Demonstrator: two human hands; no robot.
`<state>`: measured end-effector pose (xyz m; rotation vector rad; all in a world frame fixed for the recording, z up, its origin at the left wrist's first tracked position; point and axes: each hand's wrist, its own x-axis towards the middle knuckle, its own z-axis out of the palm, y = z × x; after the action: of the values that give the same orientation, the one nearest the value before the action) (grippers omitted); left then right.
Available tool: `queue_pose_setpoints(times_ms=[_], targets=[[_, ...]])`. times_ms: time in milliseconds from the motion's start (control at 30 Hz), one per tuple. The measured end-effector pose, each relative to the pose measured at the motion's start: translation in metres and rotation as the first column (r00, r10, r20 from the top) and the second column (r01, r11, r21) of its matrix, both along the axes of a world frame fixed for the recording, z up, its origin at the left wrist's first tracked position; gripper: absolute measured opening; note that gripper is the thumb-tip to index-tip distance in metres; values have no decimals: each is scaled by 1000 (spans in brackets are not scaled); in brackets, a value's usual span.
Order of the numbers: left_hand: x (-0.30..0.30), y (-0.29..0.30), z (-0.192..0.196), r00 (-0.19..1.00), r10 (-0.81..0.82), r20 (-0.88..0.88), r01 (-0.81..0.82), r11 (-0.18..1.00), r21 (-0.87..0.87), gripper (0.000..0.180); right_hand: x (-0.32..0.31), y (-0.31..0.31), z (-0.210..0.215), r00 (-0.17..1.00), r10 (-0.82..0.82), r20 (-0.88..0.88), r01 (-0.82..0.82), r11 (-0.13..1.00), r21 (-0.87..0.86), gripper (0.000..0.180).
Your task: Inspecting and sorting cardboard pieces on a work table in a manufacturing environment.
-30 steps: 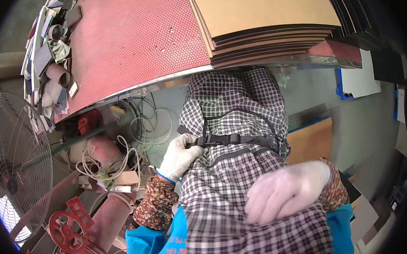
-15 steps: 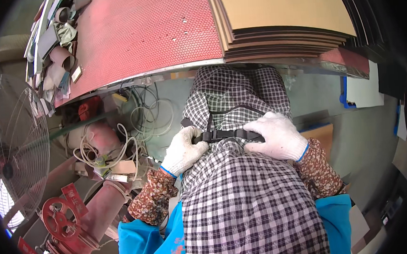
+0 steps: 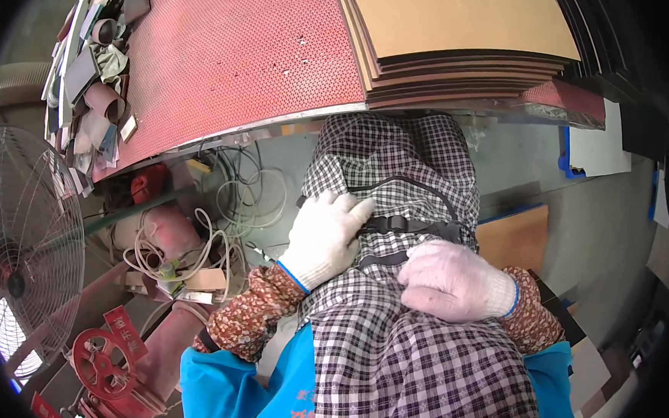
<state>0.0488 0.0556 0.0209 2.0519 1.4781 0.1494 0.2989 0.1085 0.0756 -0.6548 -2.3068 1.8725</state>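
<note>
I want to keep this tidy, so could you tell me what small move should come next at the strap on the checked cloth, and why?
Probably bring the right hand up to the black buckle: the left hand already rests beside it on the checked apron, while the right lies lower, off the black strap.

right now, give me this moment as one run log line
left hand: on black strap | right hand: flat on checked apron | both gloved | red sheet ahead
</note>
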Motion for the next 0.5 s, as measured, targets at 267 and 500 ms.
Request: queue_pose_setpoints(times_ms=[267, 500], targets=[[6, 7, -15, 961, 188, 201, -152, 972, -181, 38, -5, -9, 9, 874, -175, 454, 118, 981, 152, 44], [-2, 31, -2, 865, 406, 295, -35, 634, -772, 32, 2, -10, -2, 817, -208, 538, 93, 968, 234, 41]])
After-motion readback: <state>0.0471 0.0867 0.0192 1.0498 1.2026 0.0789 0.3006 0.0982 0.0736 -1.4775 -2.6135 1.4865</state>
